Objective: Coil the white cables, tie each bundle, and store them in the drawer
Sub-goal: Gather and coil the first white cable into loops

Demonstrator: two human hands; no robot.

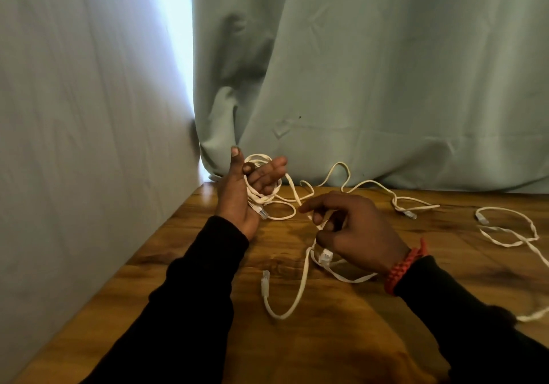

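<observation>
My left hand (240, 196) is raised over the table's back left corner, thumb upright. A small coil of white cable (261, 158) is looped round its fingers, the lower fingers curl on the loops, and a clear plug (262, 213) hangs at the palm. From the coil the strand runs right to my right hand (353, 232), which pinches it between thumb and fingers, index finger pointing left. The rest of that cable snakes along the back (371, 184). A second white cable (300, 288) with a plug (265, 282) lies below my right hand.
Another loose white cable (511, 229) lies at the right of the wooden table (326, 348). A pale green curtain (386, 86) hangs close behind the table and a wall (74, 146) borders its left edge. No drawer is in view.
</observation>
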